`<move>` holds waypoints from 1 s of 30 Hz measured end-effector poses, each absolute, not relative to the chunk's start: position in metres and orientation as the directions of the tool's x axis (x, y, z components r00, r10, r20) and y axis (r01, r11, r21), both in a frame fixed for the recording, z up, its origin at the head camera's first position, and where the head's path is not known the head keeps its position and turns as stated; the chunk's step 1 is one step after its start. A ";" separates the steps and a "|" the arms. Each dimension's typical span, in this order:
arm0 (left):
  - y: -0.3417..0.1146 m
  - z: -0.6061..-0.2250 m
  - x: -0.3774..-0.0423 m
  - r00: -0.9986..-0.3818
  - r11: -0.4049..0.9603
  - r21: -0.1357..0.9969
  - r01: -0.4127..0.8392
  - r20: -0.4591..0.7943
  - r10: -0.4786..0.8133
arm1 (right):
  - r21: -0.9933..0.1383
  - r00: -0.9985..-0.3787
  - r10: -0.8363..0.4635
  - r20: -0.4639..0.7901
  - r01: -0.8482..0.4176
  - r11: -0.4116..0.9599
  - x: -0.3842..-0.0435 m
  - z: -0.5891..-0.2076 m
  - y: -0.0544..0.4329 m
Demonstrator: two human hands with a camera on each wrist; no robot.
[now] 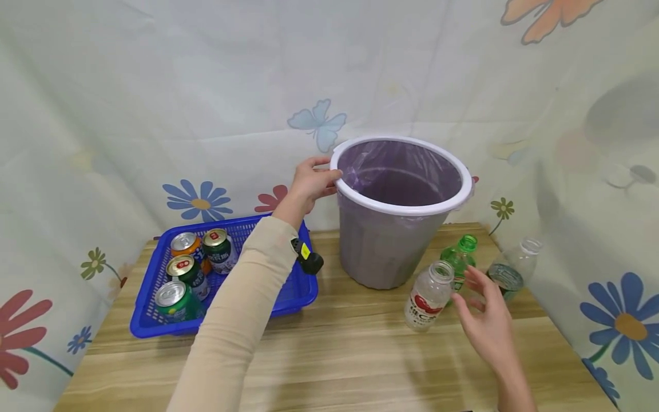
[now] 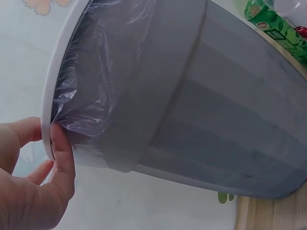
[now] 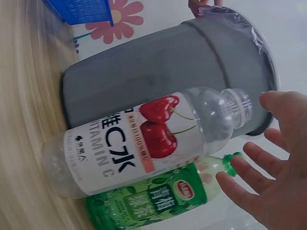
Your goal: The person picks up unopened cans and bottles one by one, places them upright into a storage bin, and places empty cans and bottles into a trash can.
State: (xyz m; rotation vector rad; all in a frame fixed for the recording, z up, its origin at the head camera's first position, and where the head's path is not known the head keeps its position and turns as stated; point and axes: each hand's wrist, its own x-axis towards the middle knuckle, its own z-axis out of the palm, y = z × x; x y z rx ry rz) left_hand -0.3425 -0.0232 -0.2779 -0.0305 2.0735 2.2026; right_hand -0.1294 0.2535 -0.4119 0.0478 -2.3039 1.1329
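Note:
A grey trash bin [image 1: 391,246] with a white rim and a thin purple liner bag [image 2: 91,91] stands at the back of the table. At the left of its rim, my left hand [image 1: 313,182] pinches the edge between thumb and fingers. My right hand [image 1: 489,323] has its fingers spread beside a clear plastic bottle [image 3: 139,143] with a cherry label. Behind that one stands a green tea bottle [image 1: 460,257], partly covered by it and by my hand. Another clear bottle [image 1: 516,266] with a dark label is to the right. All three bottles are upright and uncapped.
A blue plastic basket [image 1: 146,323] sits on the left of the wooden table [image 1: 329,366], holding several drink cans [image 1: 177,300]. My left forearm passes over the basket's right part. A flower-printed curtain [image 1: 231,86] hangs behind and along the sides.

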 end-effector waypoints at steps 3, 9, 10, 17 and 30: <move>-0.023 -0.278 -0.342 -0.992 -0.062 0.993 -0.105 -0.100 0.079 | -0.758 -0.847 0.224 0.482 -0.276 0.591 -0.130 -0.420 0.255; -0.022 -0.276 -0.340 -0.990 -0.068 0.991 -0.117 -0.111 0.084 | -0.810 -0.865 0.243 0.439 -0.263 0.524 -0.129 -0.434 0.258; -0.021 -0.275 -0.340 -0.990 -0.068 0.991 -0.118 -0.112 0.086 | -0.815 -0.867 0.244 0.434 -0.262 0.516 -0.129 -0.436 0.258; -0.021 -0.274 -0.339 -0.989 -0.061 0.991 -0.120 -0.114 0.090 | -0.829 -0.890 0.223 0.398 -0.244 0.504 -0.131 -0.452 0.258; -0.021 -0.277 -0.339 -0.990 -0.054 0.991 -0.121 -0.116 0.085 | -0.850 -0.934 0.193 0.300 -0.170 0.498 -0.137 -0.474 0.256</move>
